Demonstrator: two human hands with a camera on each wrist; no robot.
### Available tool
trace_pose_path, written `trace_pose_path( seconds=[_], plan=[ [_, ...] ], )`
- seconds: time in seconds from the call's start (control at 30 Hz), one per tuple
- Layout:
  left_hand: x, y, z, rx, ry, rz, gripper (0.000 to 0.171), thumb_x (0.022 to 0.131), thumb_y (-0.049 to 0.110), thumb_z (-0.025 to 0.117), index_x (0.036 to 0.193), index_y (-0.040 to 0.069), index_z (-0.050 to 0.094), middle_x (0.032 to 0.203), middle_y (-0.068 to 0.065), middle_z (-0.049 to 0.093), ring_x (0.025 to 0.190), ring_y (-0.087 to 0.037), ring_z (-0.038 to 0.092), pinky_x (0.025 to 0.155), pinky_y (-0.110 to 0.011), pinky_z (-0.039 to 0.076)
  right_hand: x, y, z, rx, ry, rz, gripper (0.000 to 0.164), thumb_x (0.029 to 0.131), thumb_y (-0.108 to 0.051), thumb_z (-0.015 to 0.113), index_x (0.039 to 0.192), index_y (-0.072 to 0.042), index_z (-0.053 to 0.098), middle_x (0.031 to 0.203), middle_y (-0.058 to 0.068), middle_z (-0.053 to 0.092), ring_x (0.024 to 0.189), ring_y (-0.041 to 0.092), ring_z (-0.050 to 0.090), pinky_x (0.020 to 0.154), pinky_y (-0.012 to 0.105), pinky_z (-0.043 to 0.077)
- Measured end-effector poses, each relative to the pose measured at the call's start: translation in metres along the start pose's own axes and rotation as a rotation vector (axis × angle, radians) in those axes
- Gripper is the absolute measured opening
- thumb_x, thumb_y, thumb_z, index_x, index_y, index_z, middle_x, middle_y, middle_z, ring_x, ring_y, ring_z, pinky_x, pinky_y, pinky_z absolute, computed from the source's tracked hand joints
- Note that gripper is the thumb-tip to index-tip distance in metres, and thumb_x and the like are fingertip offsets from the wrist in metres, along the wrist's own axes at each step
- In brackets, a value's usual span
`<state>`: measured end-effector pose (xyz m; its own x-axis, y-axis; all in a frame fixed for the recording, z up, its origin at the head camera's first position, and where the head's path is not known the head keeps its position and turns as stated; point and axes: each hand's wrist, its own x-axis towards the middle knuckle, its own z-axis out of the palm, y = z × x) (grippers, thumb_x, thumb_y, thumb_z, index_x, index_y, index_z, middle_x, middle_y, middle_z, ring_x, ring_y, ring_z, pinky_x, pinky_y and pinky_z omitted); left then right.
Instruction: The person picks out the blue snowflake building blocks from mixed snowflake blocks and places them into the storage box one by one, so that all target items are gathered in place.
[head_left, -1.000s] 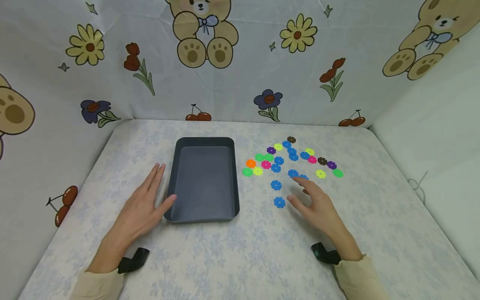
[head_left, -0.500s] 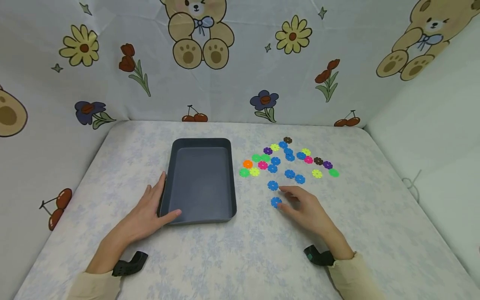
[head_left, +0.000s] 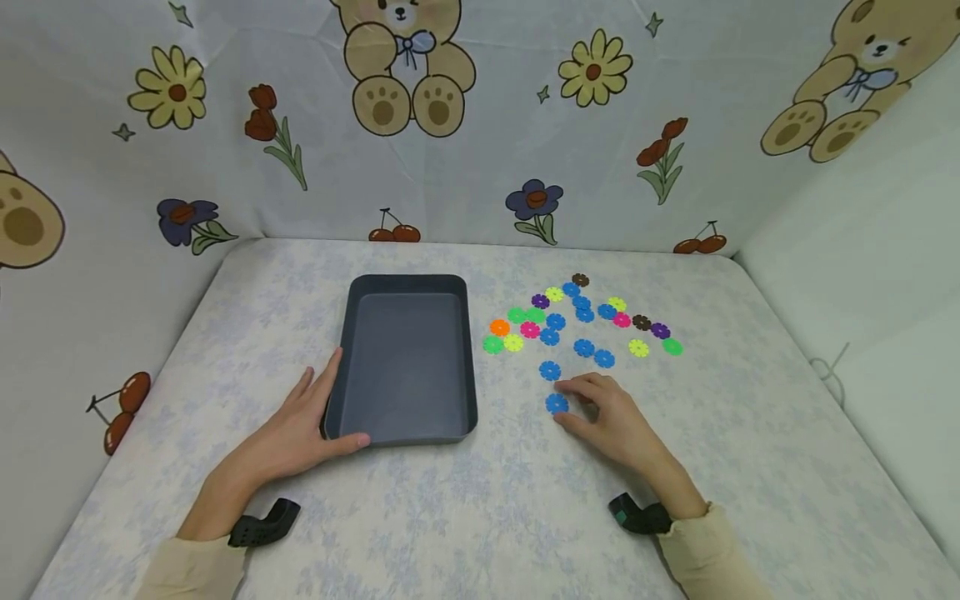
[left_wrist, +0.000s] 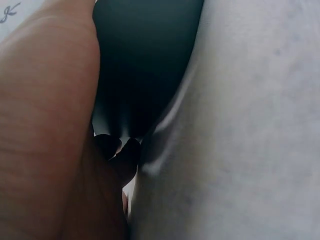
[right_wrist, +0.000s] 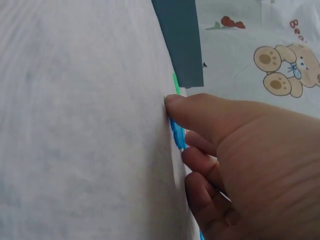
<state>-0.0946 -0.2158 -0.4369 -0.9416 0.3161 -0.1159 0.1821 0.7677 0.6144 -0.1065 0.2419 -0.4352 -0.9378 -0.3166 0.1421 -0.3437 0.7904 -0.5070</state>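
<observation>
Roughly front-to-back, long axis of grey tray (head_left: pixel 408 367)

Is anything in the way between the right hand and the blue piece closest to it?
Nothing visible is. The right hand has its thumb and a fingertip at opposite sides of that blue piece, with no other object between.

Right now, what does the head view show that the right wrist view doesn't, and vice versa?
Only the head view: the left hand and beige fabric sleeves. Only the right wrist view: reddish lettering on the white bear-print cloth backdrop. Both: the right hand, dark grey rectangular tray, blue flower-shaped discs and that cloth.
</observation>
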Motion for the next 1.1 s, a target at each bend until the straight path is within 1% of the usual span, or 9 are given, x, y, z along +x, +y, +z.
trace_pose_path(
  seconds=[0.27, 0.5, 0.77, 0.93, 1.1],
  plan=[
    [0.0003, 0.0001, 0.0001, 0.001, -0.006, -0.01, 0.127, 0.084, 0.065, 0.077, 0.166, 0.028, -0.014, 0.174, -0.015, 0.002, 0.152, -0.06, -0.001, 0.107, -0.084, 0.021, -0.0002, -0.0008, 0.0005, 0.001, 0.01, -0.013, 0.034, 0.087, -0.019, 0.085, 0.119, -0.012, 0.077, 0.112, 0.003, 0.07, 0.102, 0.02, 0.059, 0.082, 0.037, 0.057],
    [0.0022, -0.0013, 0.0007, -0.008, -0.003, -0.003, 0.127, 0.084, 0.065, 0.077, 0.166, 0.029, -0.014, 0.174, -0.014, 0.002, 0.152, -0.06, -0.002, 0.109, -0.084, 0.019, 0.0012, -0.0006, 0.0002, -0.013, 0.005, 0.001, 0.031, 0.087, -0.02, 0.085, 0.117, -0.013, 0.077, 0.112, 0.003, 0.07, 0.101, 0.02, 0.058, 0.082, 0.037, 0.056],
    [0.0013, -0.0017, 0.0018, -0.009, 0.001, -0.008, 0.128, 0.084, 0.065, 0.077, 0.166, 0.028, -0.014, 0.174, -0.014, 0.002, 0.152, -0.06, -0.001, 0.109, -0.083, 0.019, 0.0012, 0.0004, 0.0004, -0.029, 0.022, -0.03, 0.03, 0.087, -0.021, 0.086, 0.115, -0.013, 0.078, 0.109, 0.001, 0.071, 0.097, 0.016, 0.057, 0.079, 0.034, 0.055],
    [0.0011, -0.0012, 0.002, -0.009, 0.004, -0.006, 0.128, 0.084, 0.065, 0.077, 0.166, 0.028, -0.013, 0.174, -0.015, 0.003, 0.152, -0.06, -0.002, 0.11, -0.083, 0.017, 0.0013, 0.0012, 0.0009, -0.03, 0.037, -0.037, 0.03, 0.086, -0.02, 0.086, 0.115, -0.013, 0.078, 0.108, 0.0, 0.072, 0.095, 0.015, 0.058, 0.079, 0.034, 0.056],
    [0.001, -0.0007, 0.0019, -0.007, 0.005, -0.004, 0.127, 0.084, 0.065, 0.077, 0.166, 0.027, -0.013, 0.174, -0.016, 0.004, 0.153, -0.059, -0.001, 0.111, -0.083, 0.017, 0.0018, 0.0007, 0.0006, -0.017, 0.035, -0.026, 0.03, 0.087, -0.021, 0.086, 0.115, -0.013, 0.078, 0.109, 0.0, 0.072, 0.096, 0.015, 0.061, 0.081, 0.036, 0.058]
  ],
)
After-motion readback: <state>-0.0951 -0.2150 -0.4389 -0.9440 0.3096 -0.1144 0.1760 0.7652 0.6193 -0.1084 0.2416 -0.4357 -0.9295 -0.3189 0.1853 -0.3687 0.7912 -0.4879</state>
